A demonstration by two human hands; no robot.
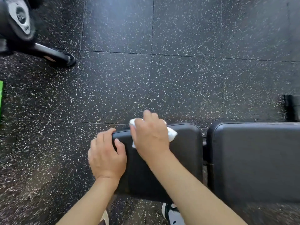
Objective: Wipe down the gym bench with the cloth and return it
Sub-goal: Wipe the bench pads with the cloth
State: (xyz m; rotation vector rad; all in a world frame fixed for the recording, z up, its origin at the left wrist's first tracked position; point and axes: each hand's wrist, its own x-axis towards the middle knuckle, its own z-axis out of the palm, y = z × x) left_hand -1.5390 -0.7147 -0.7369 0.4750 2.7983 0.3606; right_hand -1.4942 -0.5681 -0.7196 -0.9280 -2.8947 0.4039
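- Left hand (106, 157) — palm down, fingers curled over the end edge of the bench seat pad (183, 153), thumb lying on top.
- Right hand (150, 135) — palm down, fingers bent and closed on a white cloth (172, 133), pressing it against the pad.
- Both forearms bare, reaching forward.

most of the cloth (171, 133) is hidden under the right hand (150, 135), only its white corners showing. the bench (253, 159) runs off the right edge. a weight plate (19, 18) at the top left is blurred and cropped, its lettering unreadable. a green thing (1, 98) is cut off at the left edge. shoes (172, 214) are partly hidden by the forearms.
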